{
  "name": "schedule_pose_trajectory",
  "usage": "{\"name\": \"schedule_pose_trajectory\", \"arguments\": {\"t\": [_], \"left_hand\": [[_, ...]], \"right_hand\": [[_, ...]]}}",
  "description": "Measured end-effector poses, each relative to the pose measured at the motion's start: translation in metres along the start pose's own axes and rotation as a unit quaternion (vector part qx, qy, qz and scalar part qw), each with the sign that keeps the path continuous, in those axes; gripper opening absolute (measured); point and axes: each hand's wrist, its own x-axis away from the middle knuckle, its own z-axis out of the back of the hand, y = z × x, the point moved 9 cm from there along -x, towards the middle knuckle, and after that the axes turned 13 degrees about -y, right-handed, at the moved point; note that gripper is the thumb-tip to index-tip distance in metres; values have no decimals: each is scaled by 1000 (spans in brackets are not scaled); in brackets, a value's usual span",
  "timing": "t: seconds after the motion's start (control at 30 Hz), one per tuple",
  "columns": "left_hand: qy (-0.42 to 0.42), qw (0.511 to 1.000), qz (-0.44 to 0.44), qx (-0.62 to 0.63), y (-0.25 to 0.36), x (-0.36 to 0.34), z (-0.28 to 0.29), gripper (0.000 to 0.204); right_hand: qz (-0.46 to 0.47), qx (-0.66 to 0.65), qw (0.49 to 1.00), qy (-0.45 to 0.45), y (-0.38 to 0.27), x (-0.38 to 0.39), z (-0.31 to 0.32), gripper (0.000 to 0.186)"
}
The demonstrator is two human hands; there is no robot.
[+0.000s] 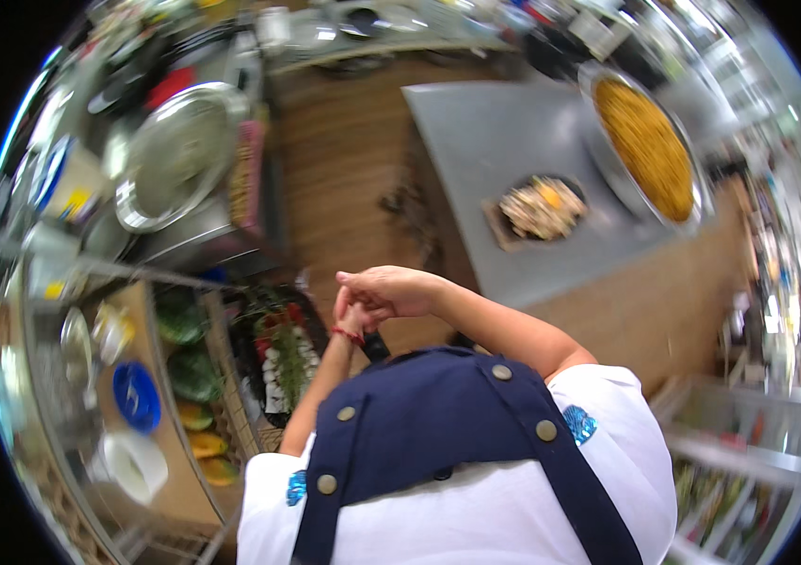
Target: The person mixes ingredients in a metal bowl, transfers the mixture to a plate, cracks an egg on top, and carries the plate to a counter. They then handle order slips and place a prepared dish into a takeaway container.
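Head view, one frame, blurred toward the rim. Centre of the frame: we log our left hand (352, 315) and right hand (391, 290) clasped together in front of the chest, the right folded over the left, fingers closed on one another; whether anything small sits between the palms we cannot tell. A red band (347, 332) rings the left wrist. Lower centre: navy apron (438, 424) with round buttons over a white shirt (476, 518). Upper right of centre: grey bench (485, 141) carrying a dark plate of mixed food (542, 207), well apart from the hands and untouched by them; just right of it, a large round pan of yellow rice or noodles (647, 146), full. Upper left: a big steel lid or bowl (175, 155). Lower left: a tray of greens and red pieces (286, 353), a blue dish (137, 395), a white bowl (137, 463), and green and orange produce (195, 377) along a shelf. Progress, as we judge it: one portion looks plated and the pan cooked; the hands are at nothing on the bench, so any further serving seems not yet begun.
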Motion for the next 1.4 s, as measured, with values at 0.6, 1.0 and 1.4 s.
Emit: {"name": "schedule_pose_trajectory", "arguments": {"t": [0.6,1.0,1.4], "left_hand": [[328,862,144,-358,-129,-223,-70,82],[62,995,12,-76,-144,-279,-122,81],[14,987,27,-159,-132,-309,-134,78]], "right_hand": [[168,88,727,660,48,515,412,68],[297,-65,773,557,103,509,318,52],[389,-235,685,570,200,500,192,46]]}}
